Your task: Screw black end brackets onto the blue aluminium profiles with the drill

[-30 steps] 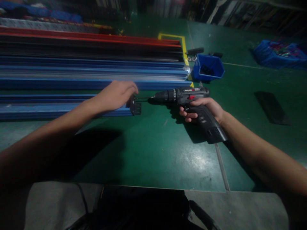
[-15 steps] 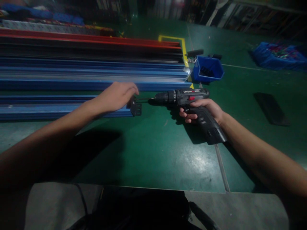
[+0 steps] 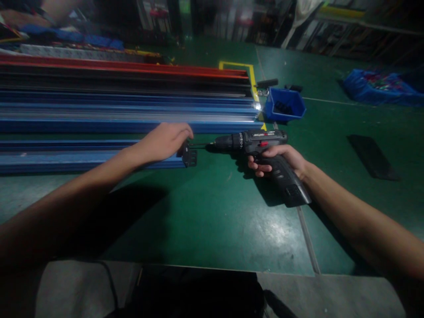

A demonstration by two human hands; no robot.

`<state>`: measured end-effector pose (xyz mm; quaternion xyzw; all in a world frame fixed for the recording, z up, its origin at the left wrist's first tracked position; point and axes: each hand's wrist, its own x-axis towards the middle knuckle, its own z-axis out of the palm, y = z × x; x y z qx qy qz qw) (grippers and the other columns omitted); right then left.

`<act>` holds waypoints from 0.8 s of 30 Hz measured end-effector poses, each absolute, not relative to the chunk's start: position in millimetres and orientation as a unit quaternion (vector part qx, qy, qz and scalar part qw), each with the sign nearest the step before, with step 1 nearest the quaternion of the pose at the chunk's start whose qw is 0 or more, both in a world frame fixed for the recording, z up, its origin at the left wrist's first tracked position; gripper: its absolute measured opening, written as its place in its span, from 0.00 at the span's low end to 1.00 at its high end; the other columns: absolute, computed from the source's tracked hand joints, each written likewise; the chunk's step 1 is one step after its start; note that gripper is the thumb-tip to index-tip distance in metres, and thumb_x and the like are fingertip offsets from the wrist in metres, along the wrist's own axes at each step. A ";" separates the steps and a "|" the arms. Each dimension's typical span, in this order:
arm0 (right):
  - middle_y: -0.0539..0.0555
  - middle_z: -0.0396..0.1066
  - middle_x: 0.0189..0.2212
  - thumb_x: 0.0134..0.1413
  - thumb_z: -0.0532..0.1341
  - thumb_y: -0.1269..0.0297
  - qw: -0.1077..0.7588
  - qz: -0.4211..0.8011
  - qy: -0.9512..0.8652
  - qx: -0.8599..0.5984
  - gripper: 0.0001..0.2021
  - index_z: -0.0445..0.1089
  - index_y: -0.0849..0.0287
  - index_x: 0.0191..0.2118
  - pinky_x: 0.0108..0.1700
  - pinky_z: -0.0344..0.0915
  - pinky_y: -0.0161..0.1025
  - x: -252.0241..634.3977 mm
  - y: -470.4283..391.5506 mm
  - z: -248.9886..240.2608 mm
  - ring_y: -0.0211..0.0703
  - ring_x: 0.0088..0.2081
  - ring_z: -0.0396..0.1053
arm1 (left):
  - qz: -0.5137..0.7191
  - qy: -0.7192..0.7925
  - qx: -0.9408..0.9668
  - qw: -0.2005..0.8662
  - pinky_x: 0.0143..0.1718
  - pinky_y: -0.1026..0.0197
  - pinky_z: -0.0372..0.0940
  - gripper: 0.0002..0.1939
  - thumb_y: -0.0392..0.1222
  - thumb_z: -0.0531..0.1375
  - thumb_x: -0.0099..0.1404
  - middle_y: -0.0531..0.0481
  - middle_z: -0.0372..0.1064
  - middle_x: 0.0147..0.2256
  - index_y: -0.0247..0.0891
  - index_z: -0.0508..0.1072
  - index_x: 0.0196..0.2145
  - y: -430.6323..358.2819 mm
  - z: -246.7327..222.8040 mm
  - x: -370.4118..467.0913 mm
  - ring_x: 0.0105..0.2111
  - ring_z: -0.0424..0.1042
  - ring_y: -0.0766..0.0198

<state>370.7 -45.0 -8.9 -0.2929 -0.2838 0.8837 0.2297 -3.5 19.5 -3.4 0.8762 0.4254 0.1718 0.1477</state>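
Note:
My right hand (image 3: 287,160) is wrapped round the grip of a black cordless drill (image 3: 250,140), which points left. Its long thin bit (image 3: 199,145) reaches to a small black bracket (image 3: 190,157) at the end of the nearest blue metal profile (image 3: 82,158). My left hand (image 3: 165,142) lies over that profile end, its fingers bent down and closed at the bracket. The spot where the bit meets the bracket is partly hidden by my left fingers.
More blue profiles (image 3: 132,124), black ones and a red one (image 3: 132,66) lie behind. A blue bin (image 3: 286,115) with dark parts stands past their ends. To the right lie a flat black piece (image 3: 372,157) and a blue tray (image 3: 359,90). Another person's arm (image 3: 59,11) shows top left.
The whole view has shifted, so everything sits slightly lower in the picture. Both hands, the drill and the bracket keep nearly the same places relative to one another. A person's arm has appeared top left.

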 end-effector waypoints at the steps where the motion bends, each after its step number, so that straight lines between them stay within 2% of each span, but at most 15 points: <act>1: 0.60 0.73 0.36 0.56 0.62 0.71 0.229 0.884 -0.284 -0.291 0.13 0.69 0.71 0.47 0.40 0.76 0.41 370.9 -44.9 -9.2 0.36 0.27 0.66 | 0.170 0.424 0.877 0.148 0.51 0.54 0.68 0.21 0.48 0.48 0.75 0.45 0.81 0.44 0.40 0.80 0.46 19.4 -3.4 -3.6 0.44 0.77 0.53; 9: 0.60 0.75 0.38 0.55 0.64 0.69 0.216 0.888 -0.284 -0.289 0.17 0.71 0.71 0.50 0.39 0.75 0.38 371.1 -44.8 -10.2 0.34 0.26 0.66 | 0.174 0.424 0.874 0.159 0.50 0.54 0.68 0.20 0.48 0.49 0.75 0.45 0.81 0.44 0.41 0.79 0.45 18.9 -1.9 -3.2 0.44 0.78 0.52; 15: 0.62 0.77 0.37 0.54 0.67 0.70 0.226 0.878 -0.300 -0.296 0.17 0.74 0.75 0.48 0.39 0.75 0.36 370.7 -45.5 -8.9 0.32 0.26 0.66 | 0.173 0.422 0.875 0.160 0.50 0.55 0.67 0.20 0.48 0.49 0.75 0.45 0.80 0.44 0.39 0.79 0.46 20.4 -4.0 -4.0 0.44 0.77 0.53; 24: 0.60 0.76 0.35 0.54 0.67 0.72 0.227 0.875 -0.304 -0.299 0.13 0.75 0.73 0.45 0.37 0.74 0.37 370.6 -46.0 -8.5 0.32 0.24 0.64 | 0.165 0.428 0.876 0.151 0.50 0.53 0.67 0.23 0.46 0.46 0.75 0.42 0.79 0.43 0.34 0.79 0.46 20.7 -5.5 -2.1 0.43 0.77 0.52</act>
